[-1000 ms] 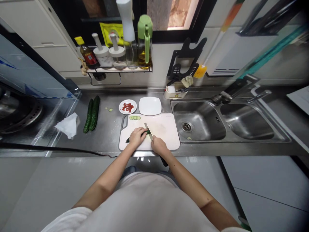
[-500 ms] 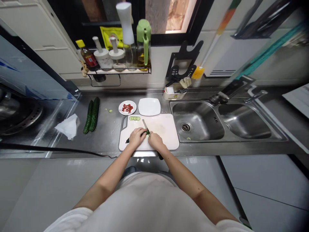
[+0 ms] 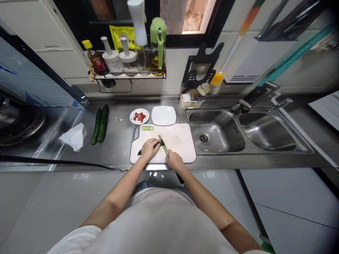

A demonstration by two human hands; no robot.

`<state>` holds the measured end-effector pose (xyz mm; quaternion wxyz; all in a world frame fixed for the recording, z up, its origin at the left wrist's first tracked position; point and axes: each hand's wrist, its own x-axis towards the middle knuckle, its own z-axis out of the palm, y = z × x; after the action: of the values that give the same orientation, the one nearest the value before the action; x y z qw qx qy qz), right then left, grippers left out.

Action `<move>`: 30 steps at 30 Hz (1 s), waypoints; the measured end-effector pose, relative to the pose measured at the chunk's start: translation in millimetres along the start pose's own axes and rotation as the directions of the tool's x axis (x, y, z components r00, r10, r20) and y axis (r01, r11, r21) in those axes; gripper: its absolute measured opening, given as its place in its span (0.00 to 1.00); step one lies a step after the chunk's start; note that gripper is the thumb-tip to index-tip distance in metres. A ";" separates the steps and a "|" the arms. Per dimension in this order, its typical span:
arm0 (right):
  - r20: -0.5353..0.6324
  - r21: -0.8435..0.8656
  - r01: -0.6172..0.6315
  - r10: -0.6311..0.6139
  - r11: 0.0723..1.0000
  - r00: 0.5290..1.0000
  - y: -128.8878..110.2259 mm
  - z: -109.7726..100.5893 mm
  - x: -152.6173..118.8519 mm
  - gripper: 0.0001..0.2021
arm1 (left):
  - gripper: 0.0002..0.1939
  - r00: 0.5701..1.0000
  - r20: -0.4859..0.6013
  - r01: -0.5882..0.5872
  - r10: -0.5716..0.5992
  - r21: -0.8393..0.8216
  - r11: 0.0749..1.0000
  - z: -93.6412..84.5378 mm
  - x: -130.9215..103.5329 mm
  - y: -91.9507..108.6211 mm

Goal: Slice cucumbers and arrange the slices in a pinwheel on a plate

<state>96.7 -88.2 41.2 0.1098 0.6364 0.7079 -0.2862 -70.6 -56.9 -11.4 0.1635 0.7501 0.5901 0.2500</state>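
Observation:
My left hand (image 3: 149,148) is closed over a dark green cucumber (image 3: 139,152) that lies on the white cutting board (image 3: 182,144). Its fingers cover the middle of the cucumber, and both ends stick out. My right hand (image 3: 174,160) grips a knife (image 3: 165,147), whose blade slants across the cucumber's right end, close to my left fingertips. The knife's dark handle shows below my right wrist. Several pale cucumber slices (image 3: 147,128) lie in a row at the board's upper left.
Behind the board stand a small plate (image 3: 139,121) of chopped red pieces and a square white plate (image 3: 163,115). Two whole cucumbers (image 3: 100,123) and a crumpled white tissue (image 3: 74,137) lie to the left. A double sink (image 3: 217,130) borders the board's right side.
My right hand has moved slightly right and down with the knife, so more of the blade shows. My left hand stays on the cucumber.

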 end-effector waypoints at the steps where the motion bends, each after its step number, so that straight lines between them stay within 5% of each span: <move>1: 0.012 -0.003 -0.006 0.006 1.000 1.000 1.4 1.2 -2.6 0.13 | 0.13 1.000 0.002 0.004 -0.004 -0.001 1.000 -0.2 -0.1 0.3; 19: -0.019 0.016 0.002 -0.001 1.000 1.000 -14.3 -10.4 11.2 0.15 | 0.12 1.000 -0.009 0.000 0.000 -0.001 1.000 -1.4 0.2 1.7; 30: 0.024 -0.003 0.002 -0.001 1.000 1.000 0.1 -1.2 -4.1 0.14 | 0.12 1.000 -0.011 0.009 -0.010 -0.004 1.000 -1.9 -0.2 2.5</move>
<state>97.7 -91.0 44.3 0.1190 0.6322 0.7074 -0.2928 -69.7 -57.8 -8.5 0.1630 0.7455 0.5940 0.2545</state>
